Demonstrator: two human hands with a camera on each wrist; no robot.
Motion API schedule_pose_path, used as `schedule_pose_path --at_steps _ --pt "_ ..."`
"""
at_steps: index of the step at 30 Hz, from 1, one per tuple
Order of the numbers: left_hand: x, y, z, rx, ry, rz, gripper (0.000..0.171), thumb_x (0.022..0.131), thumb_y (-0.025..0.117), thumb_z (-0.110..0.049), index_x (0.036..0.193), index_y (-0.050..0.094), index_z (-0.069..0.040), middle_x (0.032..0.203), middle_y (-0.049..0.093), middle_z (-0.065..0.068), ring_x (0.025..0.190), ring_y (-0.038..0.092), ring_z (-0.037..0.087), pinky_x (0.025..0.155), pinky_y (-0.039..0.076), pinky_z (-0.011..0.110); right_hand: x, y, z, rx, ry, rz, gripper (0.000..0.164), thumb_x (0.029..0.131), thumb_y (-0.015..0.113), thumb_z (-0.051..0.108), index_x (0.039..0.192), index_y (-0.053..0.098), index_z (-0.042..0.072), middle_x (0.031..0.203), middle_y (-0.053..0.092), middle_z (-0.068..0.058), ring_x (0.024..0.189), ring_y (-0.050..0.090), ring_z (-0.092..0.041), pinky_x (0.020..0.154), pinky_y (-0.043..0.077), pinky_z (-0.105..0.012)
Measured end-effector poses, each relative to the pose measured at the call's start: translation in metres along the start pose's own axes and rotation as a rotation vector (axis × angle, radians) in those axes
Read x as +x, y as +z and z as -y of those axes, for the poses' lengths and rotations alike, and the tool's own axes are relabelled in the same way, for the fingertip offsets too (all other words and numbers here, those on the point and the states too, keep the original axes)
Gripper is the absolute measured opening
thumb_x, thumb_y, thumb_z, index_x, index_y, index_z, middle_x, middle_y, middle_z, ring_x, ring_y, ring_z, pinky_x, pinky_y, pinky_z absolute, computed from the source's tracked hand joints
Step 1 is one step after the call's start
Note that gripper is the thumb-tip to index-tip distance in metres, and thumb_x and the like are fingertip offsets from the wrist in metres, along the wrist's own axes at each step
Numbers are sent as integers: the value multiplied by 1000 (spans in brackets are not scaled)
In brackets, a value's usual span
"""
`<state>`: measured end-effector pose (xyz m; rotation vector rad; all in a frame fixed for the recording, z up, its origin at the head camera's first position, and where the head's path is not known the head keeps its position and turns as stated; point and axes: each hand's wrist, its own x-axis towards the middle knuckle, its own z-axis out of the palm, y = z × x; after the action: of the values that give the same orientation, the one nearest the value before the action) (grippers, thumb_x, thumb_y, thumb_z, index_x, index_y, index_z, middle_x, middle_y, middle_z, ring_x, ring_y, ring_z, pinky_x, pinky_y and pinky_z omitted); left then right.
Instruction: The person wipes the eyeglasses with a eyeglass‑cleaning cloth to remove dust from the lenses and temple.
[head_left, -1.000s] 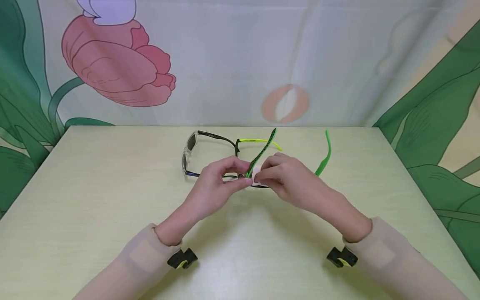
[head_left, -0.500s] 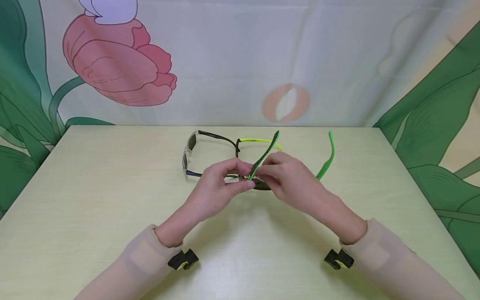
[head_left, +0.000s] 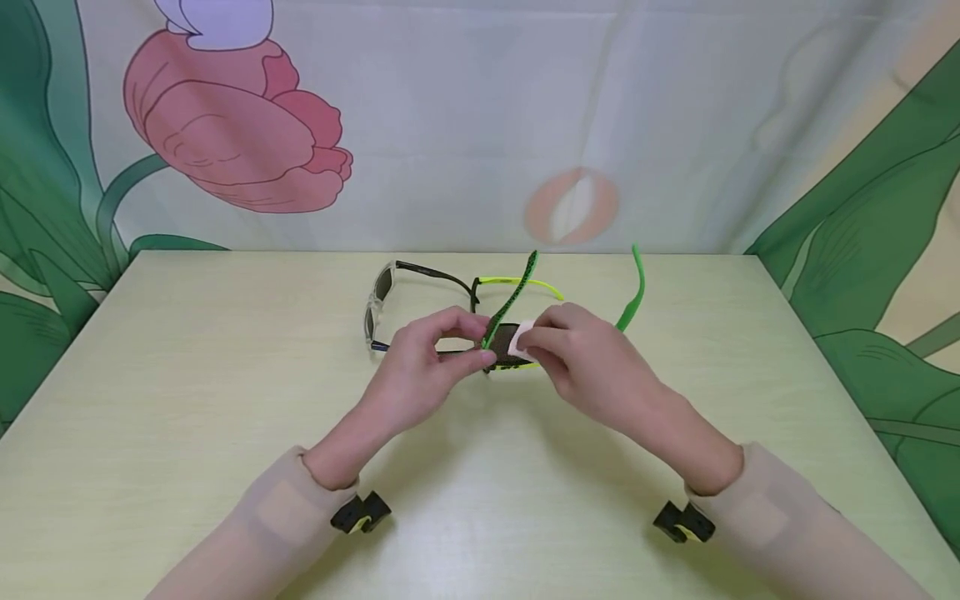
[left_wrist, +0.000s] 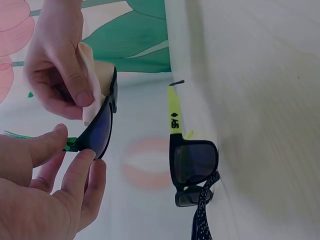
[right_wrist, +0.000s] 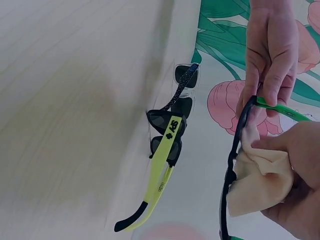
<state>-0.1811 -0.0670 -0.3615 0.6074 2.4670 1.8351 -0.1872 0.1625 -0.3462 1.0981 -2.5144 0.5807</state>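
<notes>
Sunglasses with a black frame and green arms (left_wrist: 101,131) are held up over the table, their arms pointing away from the person in the head view. My left hand (head_left: 412,367) pinches them at one hinge between thumb and fingers. A pale cleaning cloth (right_wrist: 262,180) is bunched in my right hand (head_left: 600,358), whose fingers hold it against the inner side of a lens. In the head view only a small white edge of the cloth shows, and my right hand hides the other half of the frame.
Behind the hands, black sunglasses with yellow arms (right_wrist: 162,160) rest on the table (head_left: 225,400). Beside them to the left lie clear-framed sunglasses (head_left: 383,285) with dark lenses and dark arms. A printed curtain (head_left: 450,125) hangs at the table's far edge.
The green-armed sunglasses have shifted slightly left and away from the person, held by the left hand. More of the dark lens and the cloth's edge now show beside the right fingers.
</notes>
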Motion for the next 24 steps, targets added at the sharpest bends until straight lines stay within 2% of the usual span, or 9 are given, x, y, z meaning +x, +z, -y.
schedule_pose_path --at_steps 4,7,14,19,24 --pt "0 -3 0 30 -14 -36 15 89 80 -2 101 71 -4 123 70 6 115 65 20 85 59 28 0 -4 1 -32 109 -72 9 89 78 -2 98 78 1 91 69 -7 85 66 -24 73 59 -33" --pt "0 -4 0 48 -26 -44 16 90 80 -3 102 71 -5 125 69 6 116 64 20 86 59 28 0 -6 0 -53 171 -89 6 90 77 -2 96 77 0 88 69 -8 80 67 -24 70 59 -34" --pt "-1 -3 0 65 -32 -52 17 90 80 -5 104 70 -5 126 69 4 117 64 19 86 59 28 -2 -2 -4 -96 256 -7 7 90 72 -6 90 76 0 81 66 -8 72 64 -22 64 57 -34" --pt "-2 -2 0 76 -20 -46 17 90 80 -5 103 69 -6 127 69 3 118 64 18 85 60 30 -3 1 -6 -119 258 28 15 88 69 -9 80 73 3 73 57 -4 65 55 -20 58 51 -30" --pt "-4 -3 -1 99 -7 -35 17 90 81 -7 103 70 -7 127 69 2 118 64 17 82 59 35 0 1 -8 -185 278 56 31 89 66 -10 63 62 7 66 45 -3 60 46 -21 52 44 -29"
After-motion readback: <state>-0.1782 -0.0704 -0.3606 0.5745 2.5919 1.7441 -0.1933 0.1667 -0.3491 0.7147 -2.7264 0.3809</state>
